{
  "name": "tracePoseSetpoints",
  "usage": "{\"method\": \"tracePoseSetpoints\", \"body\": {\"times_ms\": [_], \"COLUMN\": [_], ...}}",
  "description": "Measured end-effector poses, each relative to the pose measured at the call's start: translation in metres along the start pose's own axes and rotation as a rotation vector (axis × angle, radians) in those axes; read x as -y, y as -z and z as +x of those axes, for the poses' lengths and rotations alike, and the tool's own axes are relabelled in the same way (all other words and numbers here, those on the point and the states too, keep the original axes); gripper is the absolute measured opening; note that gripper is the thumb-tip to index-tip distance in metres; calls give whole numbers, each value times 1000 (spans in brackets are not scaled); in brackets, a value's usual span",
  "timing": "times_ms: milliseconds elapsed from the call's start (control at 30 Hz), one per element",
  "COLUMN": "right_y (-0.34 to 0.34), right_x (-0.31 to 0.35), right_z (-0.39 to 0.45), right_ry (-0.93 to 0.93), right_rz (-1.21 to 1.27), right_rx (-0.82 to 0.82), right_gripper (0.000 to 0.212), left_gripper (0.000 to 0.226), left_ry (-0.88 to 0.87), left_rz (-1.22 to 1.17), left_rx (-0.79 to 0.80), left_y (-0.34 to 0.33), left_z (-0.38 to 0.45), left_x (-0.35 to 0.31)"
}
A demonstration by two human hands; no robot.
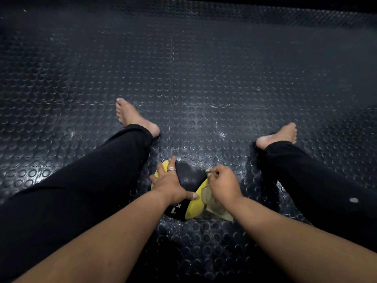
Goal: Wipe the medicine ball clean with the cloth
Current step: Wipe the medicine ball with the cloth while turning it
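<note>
Studded black floor (pixel 204 78) under my ball (pixel 188 176); left hand (pixel 170 183) rests spread on it, right hand (pixel 223 185) grips the cloth (pixel 214 207) against it.

White "7" on the medicine ball (pixel 184 176).

I sit on a dark rubber floor (pixel 204 78) studded all over with raised round dots. Seams (pixel 172 78) between the mats run away from me and across. Light falls hardest just ahead of me, where the dots shine pale and scuffed; the far edge and corners sink into black.
</note>
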State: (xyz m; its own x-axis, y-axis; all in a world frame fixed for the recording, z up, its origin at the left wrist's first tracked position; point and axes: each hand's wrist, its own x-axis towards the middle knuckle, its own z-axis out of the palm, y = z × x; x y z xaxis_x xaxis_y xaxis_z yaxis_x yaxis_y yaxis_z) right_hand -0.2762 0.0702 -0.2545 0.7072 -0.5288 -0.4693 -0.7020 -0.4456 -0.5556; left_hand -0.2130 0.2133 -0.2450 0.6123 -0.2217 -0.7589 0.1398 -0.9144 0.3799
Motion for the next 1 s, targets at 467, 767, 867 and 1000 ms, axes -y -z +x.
{"method": "tracePoseSetpoints", "body": {"times_ms": [467,767,867,1000], "right_y": [3,-6,-1,3], "right_x": [3,7,2,-7], "right_z": [-4,-22,-18,0], "right_ry": [-31,126,158,41], "right_rz": [26,7,1,-70], "right_rx": [-15,-14,-27,-10], "right_gripper": [11,13,14,15], "left_gripper": [134,131,134,137], "left_ry": [-7,-17,-11,-9], "left_rz": [-7,-4,7,-3], "left_rx": [-22,-35,-29,-17], "left_y": [-3,0,-2,-4], "left_z": [-3,-2,-3,-2], "left_x": [0,1,-2,-3]}}
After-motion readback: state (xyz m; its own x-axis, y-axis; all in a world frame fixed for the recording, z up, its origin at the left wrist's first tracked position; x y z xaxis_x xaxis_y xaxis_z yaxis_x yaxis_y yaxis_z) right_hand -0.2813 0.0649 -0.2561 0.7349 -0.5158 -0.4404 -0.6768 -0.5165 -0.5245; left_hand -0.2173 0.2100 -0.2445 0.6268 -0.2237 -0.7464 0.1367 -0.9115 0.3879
